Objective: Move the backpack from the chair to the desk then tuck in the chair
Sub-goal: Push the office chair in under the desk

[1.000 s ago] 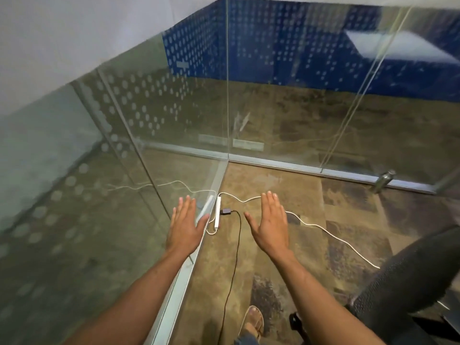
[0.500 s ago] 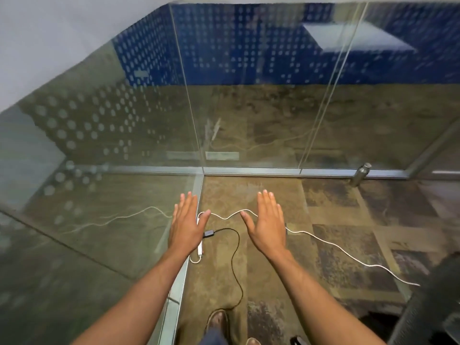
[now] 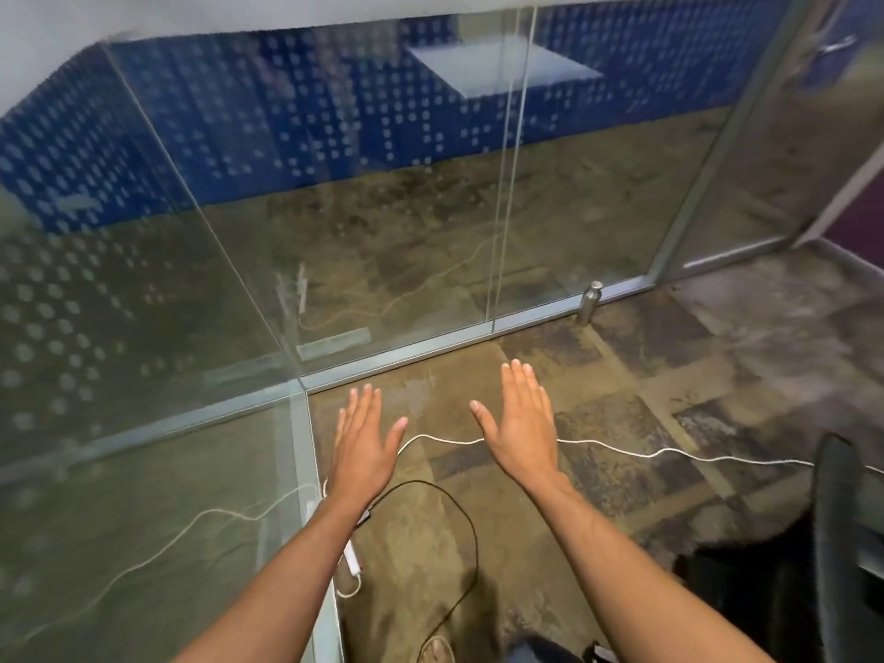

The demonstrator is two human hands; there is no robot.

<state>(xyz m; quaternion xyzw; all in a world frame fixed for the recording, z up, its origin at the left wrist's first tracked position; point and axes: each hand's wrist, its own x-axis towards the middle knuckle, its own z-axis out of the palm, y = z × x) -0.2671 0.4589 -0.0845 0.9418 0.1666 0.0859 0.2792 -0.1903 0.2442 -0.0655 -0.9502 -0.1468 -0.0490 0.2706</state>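
My left hand (image 3: 363, 442) and my right hand (image 3: 521, 418) are held out flat in front of me, palms down, fingers apart, holding nothing. They hover over a brown carpeted floor in a glass-walled corner. At the right edge I see part of a black mesh office chair (image 3: 842, 543). No backpack and no desk are in view.
Glass partitions with aluminium frames (image 3: 430, 346) close off the front and left. A white cable (image 3: 622, 449), a black cable (image 3: 471, 528) and a white power strip (image 3: 353, 557) lie on the carpet. A metal bottle (image 3: 589, 303) stands by the glass. My shoe (image 3: 437, 650) shows at the bottom.
My view has swung to the right: the glass corner has shifted left and the right-hand glass frame has come into view. My hands stay flat, held out and empty.
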